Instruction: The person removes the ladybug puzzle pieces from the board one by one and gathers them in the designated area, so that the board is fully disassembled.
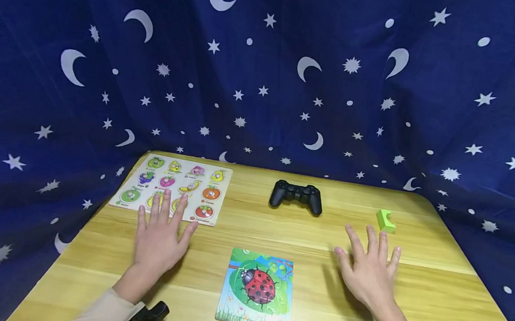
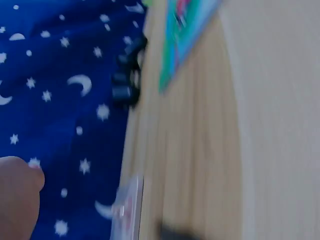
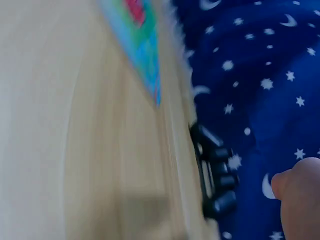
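My left hand (image 1: 160,239) is spread with straight fingers, its fingertips overlapping the near edge of a fruit puzzle board (image 1: 195,185) in the head view. My right hand (image 1: 368,271) is also spread, fingers straight, just on the near side of a small lime-green notched block (image 1: 385,221). Neither hand holds anything. Between them on the table lies a square ladybug jigsaw puzzle (image 1: 259,291), its picture whole. In the left wrist view only part of a thumb (image 2: 19,200) shows; the right wrist view likewise has a thumb (image 3: 300,200) at its edge.
A black game controller (image 1: 296,196) rests toward the back of the wooden table (image 1: 317,313). Behind the table hangs a dark blue curtain (image 1: 276,68) with white moons and stars. Each wrist carries a black camera mount, such as the left mount (image 1: 152,314).
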Demonstrator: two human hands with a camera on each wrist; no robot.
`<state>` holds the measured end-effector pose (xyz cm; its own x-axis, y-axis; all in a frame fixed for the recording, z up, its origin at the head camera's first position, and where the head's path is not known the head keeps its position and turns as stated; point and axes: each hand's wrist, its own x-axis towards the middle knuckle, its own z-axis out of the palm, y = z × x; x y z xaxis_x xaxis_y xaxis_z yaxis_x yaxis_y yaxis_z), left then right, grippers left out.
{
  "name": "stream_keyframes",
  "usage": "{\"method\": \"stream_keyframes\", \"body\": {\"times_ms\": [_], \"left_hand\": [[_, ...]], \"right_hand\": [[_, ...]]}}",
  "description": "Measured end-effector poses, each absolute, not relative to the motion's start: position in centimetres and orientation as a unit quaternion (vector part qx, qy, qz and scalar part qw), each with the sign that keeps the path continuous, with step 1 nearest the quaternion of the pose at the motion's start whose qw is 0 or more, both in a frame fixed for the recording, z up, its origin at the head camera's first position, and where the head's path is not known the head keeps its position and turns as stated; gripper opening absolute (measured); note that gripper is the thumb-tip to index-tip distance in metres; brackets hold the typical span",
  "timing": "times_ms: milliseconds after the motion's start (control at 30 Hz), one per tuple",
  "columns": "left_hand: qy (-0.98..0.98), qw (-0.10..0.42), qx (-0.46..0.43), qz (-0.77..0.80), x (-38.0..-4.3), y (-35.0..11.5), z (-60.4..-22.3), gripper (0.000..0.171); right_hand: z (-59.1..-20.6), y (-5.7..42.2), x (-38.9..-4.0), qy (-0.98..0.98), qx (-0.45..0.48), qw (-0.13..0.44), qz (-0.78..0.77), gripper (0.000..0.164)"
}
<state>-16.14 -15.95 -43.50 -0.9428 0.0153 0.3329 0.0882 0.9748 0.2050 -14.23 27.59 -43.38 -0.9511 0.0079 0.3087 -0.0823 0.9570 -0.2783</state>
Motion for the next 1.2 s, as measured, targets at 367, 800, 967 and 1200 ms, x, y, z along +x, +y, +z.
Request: {"method": "stream_keyframes", "body": {"times_ms": [367,800,967,1200], "left_hand": [[-0.932,0.071,-0.191,-0.3,-16.0,-8.5,-45.8,0.046],[-0.928,0.007,-0.274,-0.251,-16.4,-4.1,-47.5,0.053],[-0.928,0.011,-0.269,-0.258,-16.3,-4.2,-47.9,0.052],[-0.93,0.002,-0.259,-0.263,-16.5,-4.5,-48.1,0.051]], "right_hand": [[-46.0,23.5,-13.1,-0.953,0.127,0.1,0.255,0.046],[-46.2,19.6,-12.9,-0.943,0.178,0.057,0.277,0.04],[-46.5,19.6,-12.9,-0.943,0.169,0.044,0.284,0.045],[-46.6,19.3,-13.2,-0.942,0.154,0.025,0.298,0.045]]}}
